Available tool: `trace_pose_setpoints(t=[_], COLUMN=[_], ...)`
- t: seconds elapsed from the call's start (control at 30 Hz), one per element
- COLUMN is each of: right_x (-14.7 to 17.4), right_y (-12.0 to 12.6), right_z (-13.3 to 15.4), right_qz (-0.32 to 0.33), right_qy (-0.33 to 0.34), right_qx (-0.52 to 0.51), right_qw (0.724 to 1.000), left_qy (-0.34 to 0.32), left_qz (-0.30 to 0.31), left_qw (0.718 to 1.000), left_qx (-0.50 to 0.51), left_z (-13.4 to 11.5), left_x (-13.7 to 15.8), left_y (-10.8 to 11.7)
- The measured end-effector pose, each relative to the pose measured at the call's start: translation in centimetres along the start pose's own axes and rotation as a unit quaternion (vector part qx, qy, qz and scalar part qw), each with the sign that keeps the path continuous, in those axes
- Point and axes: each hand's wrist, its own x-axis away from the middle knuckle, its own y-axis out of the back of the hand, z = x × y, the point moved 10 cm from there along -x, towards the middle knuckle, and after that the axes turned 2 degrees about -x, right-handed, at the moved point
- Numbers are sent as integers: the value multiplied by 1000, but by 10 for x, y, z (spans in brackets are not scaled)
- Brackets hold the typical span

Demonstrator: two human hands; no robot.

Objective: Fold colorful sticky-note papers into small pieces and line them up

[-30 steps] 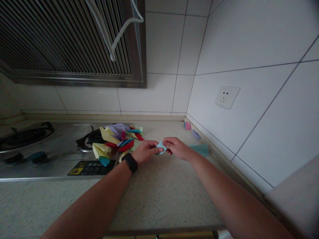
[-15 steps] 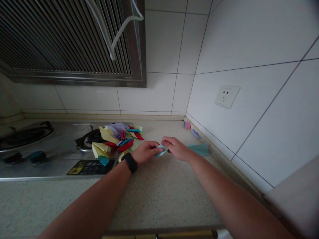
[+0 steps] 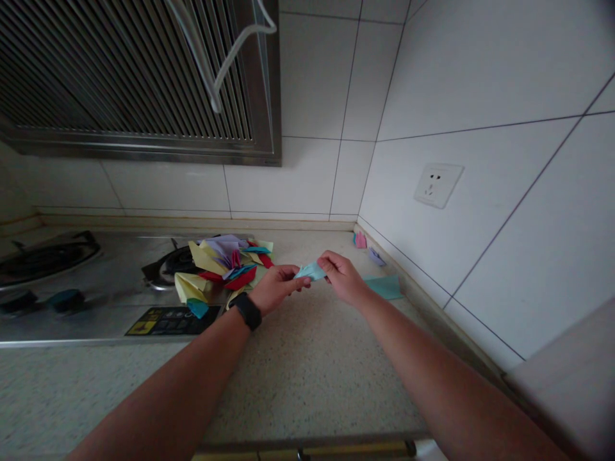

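A small piece of folded light-blue paper [image 3: 312, 271] is held above the counter between both hands. My left hand [image 3: 278, 286], with a black watch on its wrist, pinches the paper's left end between thumb and fingers. The right end is gripped by my right hand [image 3: 342, 276], its thumb and fingers closed. Part of the paper is hidden by the fingers. Behind my right wrist lies a flat light-blue paper sheet [image 3: 387, 287]. To the left of my left hand is a pile of folded colored papers [image 3: 225, 259], in yellow, purple, red and blue.
The pile rests partly on the gas stove [image 3: 110, 275], over its right burner. A range hood [image 3: 139, 147] hangs above. Small pink [image 3: 360, 240] and purple folded papers [image 3: 377, 257] sit by the right wall, below a power socket [image 3: 438, 186]. The speckled counter [image 3: 312, 371] extends toward me.
My right hand has risen slightly and turned. More of the light-blue paper now shows between the hands. The view has shifted a little.
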Motion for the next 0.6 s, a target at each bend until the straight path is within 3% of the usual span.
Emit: trace_pose_setpoints(t=[0.23, 0.6], right_x=[3, 5], right_y=[4, 4], right_z=[22, 26], right_qz=[3, -7], right_qy=[106, 163], right_qx=[141, 183], right_qw=[984, 969], left_qy=[-6, -26], left_qz=[-72, -140], left_qw=[997, 989], left_qx=[-21, -49], left_z=[11, 10], left_x=[-5, -2], left_y=[20, 33])
